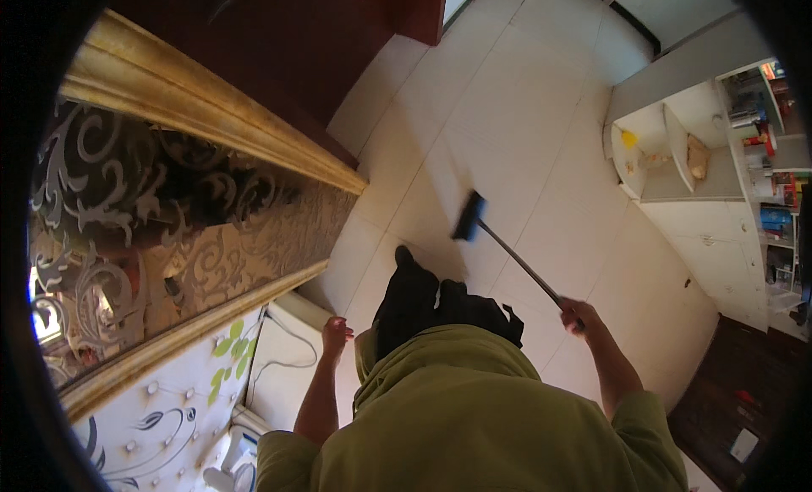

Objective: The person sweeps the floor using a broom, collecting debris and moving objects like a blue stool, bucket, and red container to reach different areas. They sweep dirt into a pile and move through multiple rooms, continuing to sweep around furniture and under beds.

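My right hand (pixel 577 317) is closed around the upper end of the dark handle of a broom (pixel 521 264). The handle slants forward and left to a black and blue broom head (pixel 469 216), which looks blurred, just above or on the pale tiled floor (pixel 539 143). My left hand (pixel 337 335) hangs at my left side with its fingers curled; no object shows in it. The broom head is in front of my dark shoes and trousers.
To the left stands a patterned mirrored panel (pixel 209 245) with gold-coloured trim. White shelving (pixel 691 197) holding assorted items stands at the right. A dark wooden surface (pixel 729 378) is at the lower right, and a cable (pixel 285 365) hangs at the lower left.
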{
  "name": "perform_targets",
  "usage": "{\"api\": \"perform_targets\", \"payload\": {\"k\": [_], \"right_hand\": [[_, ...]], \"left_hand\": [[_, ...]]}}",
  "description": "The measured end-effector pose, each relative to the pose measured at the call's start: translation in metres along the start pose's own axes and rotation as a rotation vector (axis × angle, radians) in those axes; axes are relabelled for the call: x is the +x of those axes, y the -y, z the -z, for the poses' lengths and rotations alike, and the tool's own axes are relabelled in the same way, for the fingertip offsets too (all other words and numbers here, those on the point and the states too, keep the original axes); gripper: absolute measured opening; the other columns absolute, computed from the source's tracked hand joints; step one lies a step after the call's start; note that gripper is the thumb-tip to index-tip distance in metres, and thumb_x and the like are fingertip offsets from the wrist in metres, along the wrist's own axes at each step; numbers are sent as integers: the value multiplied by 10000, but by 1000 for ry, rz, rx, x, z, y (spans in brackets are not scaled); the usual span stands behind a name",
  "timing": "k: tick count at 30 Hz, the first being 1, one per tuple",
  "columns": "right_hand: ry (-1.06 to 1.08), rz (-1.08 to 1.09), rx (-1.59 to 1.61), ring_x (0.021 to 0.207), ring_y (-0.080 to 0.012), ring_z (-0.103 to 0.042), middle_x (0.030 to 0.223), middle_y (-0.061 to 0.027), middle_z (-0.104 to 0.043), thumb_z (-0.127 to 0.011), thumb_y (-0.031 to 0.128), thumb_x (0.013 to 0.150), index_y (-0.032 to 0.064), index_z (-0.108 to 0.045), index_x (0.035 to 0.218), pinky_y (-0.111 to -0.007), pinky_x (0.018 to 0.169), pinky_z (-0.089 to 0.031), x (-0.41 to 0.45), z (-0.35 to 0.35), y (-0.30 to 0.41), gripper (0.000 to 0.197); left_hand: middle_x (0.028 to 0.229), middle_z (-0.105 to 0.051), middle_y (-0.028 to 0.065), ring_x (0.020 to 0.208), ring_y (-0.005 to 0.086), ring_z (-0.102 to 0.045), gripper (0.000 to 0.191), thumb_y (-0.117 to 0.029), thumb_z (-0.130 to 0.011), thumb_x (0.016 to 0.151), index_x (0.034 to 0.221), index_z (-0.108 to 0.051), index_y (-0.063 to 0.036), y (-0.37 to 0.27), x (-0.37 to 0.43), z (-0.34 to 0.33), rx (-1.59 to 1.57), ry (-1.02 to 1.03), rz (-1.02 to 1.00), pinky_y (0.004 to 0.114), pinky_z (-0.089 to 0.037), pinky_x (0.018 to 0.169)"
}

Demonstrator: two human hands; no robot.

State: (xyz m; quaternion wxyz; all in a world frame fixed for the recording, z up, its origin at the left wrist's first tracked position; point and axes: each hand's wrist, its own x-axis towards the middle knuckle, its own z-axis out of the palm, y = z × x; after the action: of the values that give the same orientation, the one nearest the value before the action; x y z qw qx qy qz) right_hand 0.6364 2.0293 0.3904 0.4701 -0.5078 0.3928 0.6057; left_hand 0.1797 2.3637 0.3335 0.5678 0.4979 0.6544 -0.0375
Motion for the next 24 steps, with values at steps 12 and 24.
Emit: {"api": "perform_targets", "payload": {"k": [12, 24], "right_hand": [[23, 293, -97, 318, -40, -263, 445, 40, -266, -393, 76, 804, 123, -390, 815, -168, 264, -239, -93, -171, 45, 48], [530, -119, 0, 386, -72, -273, 486, 22, -303, -458, 93, 801, 110, -371, 698, -208, 329, -198, 125, -455, 208, 136]], "left_hand": [[669, -593, 99, 525, 154, -575, 209, -203, -410, 834, 949, -473, -41, -108, 101, 9, -182, 43, -29, 245, -429, 432], [688, -589, 106, 573, 157, -560, 228, -193, -425, 816, 958, -481, -22, -236, 111, -45, -182, -18, 127, 247, -430, 506]]}}
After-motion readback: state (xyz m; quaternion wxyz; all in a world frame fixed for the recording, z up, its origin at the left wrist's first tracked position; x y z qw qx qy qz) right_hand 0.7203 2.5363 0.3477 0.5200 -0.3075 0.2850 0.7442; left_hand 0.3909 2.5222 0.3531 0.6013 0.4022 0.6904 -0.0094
